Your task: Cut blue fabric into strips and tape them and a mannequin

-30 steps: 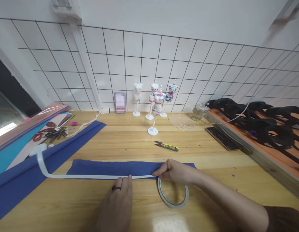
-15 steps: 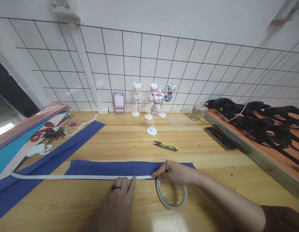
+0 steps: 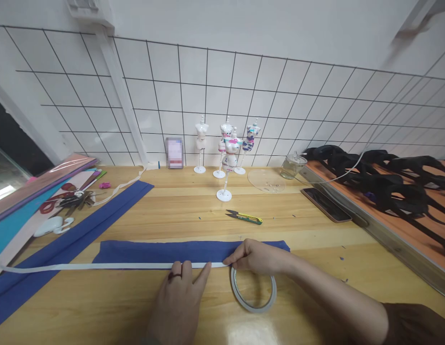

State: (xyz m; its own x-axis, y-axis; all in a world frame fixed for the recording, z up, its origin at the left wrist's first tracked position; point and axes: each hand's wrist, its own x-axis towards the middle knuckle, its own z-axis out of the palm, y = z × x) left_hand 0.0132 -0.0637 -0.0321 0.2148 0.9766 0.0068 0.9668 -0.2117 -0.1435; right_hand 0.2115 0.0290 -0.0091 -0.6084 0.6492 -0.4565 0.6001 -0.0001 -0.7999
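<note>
A strip of blue fabric [image 3: 154, 251] lies crosswise on the wooden table, with a white tape strip [image 3: 118, 266] running along its near edge and past its left end. My left hand [image 3: 181, 299] presses its fingertips on the tape, forefinger spread from the others. At the fabric's right part, my right hand [image 3: 256, 257] pinches the tape between thumb and fingers. Just below that hand the tape roll [image 3: 256, 309] lies, its upper rim partly hidden by the hand. A longer folded blue fabric strip [image 3: 96, 225] slants across the left side, under the tape's loose end.
Thread snips [image 3: 244, 217] lie beyond the fabric. Several small dress-form stands, one in front [image 3: 230, 158], stand near the tiled wall. A phone [image 3: 326, 205] and a glass jar [image 3: 293, 166] are at right, beside a tray of black straps [image 3: 405, 191]. Keys [image 3: 76, 199] and an earbud case [image 3: 49, 226] are at left.
My left forefinger has slid a little to the right along the tape and spread wider. The tape's left end has shifted further left and lies straighter. The view has shifted slightly.
</note>
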